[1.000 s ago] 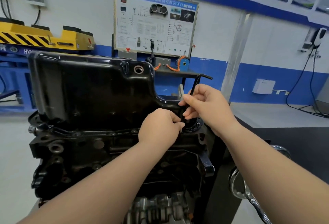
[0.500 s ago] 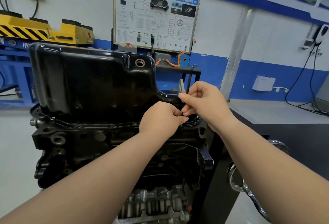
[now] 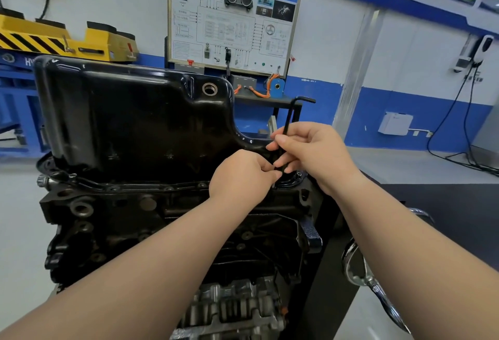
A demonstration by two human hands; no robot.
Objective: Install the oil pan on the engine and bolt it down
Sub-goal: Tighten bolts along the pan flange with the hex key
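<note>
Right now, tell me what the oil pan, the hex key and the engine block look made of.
Oil pan: likely stamped steel, glossy black paint; sharp reflections, rounded pressed corners. Hex key: probably steel, dull black finish; thin, no shine. Engine block: seemingly cast metal, matte dark, rough-textured with bosses.

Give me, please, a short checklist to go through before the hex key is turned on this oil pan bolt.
1. Oil pan sits on engine block, near flange flush: ok.
2. Hex key upright, short arm on top: ok.
3. Right hand grips its shank: ok.
4. Left hand pinches its lower end: ok.
5. Key tip seated in a bolt: cannot tell, fingers hide it.
</note>
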